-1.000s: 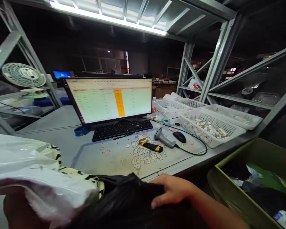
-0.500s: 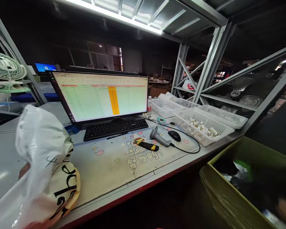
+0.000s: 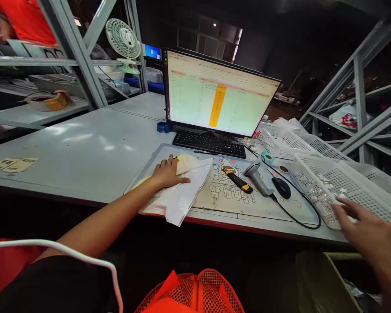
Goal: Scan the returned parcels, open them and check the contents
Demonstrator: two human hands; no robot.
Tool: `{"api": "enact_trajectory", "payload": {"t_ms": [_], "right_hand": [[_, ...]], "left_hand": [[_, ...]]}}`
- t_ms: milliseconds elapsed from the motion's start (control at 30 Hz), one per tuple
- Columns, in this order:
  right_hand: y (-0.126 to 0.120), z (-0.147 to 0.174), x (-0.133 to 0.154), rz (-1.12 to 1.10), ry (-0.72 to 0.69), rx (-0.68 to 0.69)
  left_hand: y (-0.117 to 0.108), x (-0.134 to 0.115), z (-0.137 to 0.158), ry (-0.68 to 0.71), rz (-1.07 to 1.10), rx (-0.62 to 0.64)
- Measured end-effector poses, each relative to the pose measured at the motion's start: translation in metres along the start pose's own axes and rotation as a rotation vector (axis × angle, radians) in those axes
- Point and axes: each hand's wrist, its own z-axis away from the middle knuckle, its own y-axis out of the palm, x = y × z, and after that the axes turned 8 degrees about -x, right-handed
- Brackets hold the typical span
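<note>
My left hand lies flat with spread fingers on a white and pale yellow plastic bag, which rests on the desk mat near the front edge. At the right, my right hand is at the near side of a white perforated basket, fingers apart and slightly smeared. Small white items sit in that basket, some close to my fingertips. Whether the fingertips touch them, I cannot tell. A yellow and black utility knife and a grey barcode scanner lie between my hands.
A monitor stands behind a black keyboard. The scanner's cable loops round a black mouse. A green bin is below the desk at the right. Paper labels lie far left, and a fan stands behind.
The view has swung left and down. The plastic bag, raised at the left before, now lies on the mat under my left hand. My right hand has come up from the bin to the basket.
</note>
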Motion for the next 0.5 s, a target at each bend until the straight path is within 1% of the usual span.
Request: {"api": "enact_trajectory", "payload": {"t_ms": [33, 100, 133, 167, 233, 300, 367, 400, 433, 500], "right_hand": [[0.012, -0.001, 0.034, -0.054, -0.066, 0.036], [0.039, 0.005, 0.11, -0.317, -0.272, 0.087], [0.054, 0.011, 0.149, -0.438, -0.364, 0.151], [0.072, 0.018, 0.187, -0.554, -0.457, 0.202], [0.11, 0.029, 0.256, -0.709, -0.581, 0.309], [0.15, 0.035, 0.313, -0.79, -0.643, 0.379], [0.185, 0.034, 0.355, -0.82, -0.658, 0.483], [0.201, 0.032, 0.37, -0.795, -0.685, 0.577], [0.214, 0.028, 0.382, -0.758, -0.716, 0.674], [0.236, 0.022, 0.394, -0.66, -0.778, 0.834]], "left_hand": [[0.005, -0.001, 0.001, -0.008, 0.0, 0.011], [0.009, -0.001, 0.004, -0.022, 0.017, 0.016], [0.01, -0.002, 0.005, -0.019, 0.024, -0.001], [0.009, -0.004, 0.007, -0.011, 0.027, -0.032], [0.008, -0.01, 0.015, 0.033, 0.012, -0.135], [0.005, -0.02, 0.027, 0.093, -0.034, -0.249], [0.004, -0.029, 0.045, 0.149, -0.087, -0.294], [0.005, -0.031, 0.056, 0.168, -0.102, -0.285], [0.006, -0.033, 0.066, 0.18, -0.105, -0.264], [0.011, -0.031, 0.087, 0.182, -0.074, -0.209]]}}
